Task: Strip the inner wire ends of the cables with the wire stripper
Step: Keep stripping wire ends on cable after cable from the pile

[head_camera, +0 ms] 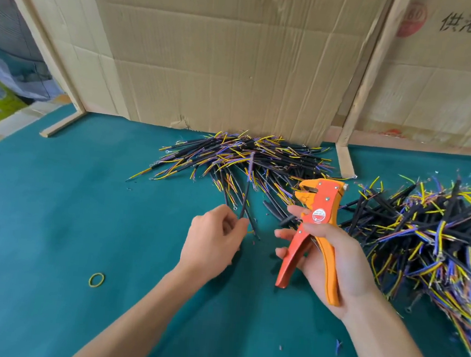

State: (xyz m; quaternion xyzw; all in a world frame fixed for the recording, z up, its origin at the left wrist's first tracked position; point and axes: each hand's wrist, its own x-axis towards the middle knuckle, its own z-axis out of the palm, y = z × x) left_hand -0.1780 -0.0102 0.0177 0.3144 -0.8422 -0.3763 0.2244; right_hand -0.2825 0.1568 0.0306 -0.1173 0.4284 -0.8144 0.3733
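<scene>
My left hand (212,240) pinches a black cable (246,192) near its lower end, and the cable stands nearly upright with its inner wire ends at the top, blurred. My right hand (333,261) grips the orange wire stripper (315,227) by its handles, which are spread apart, jaws pointing up and left. The stripper's jaws are to the right of the cable and do not touch it. A pile of black cables (248,158) with yellow, blue and purple inner wires lies behind my hands. A second, bigger pile (431,236) lies at the right.
The work surface is a green mat (64,218). A yellow rubber band (96,280) lies on it at the lower left. Cardboard sheets (227,55) stand as a wall along the back. Small bits of cut insulation (338,344) lie near my right forearm.
</scene>
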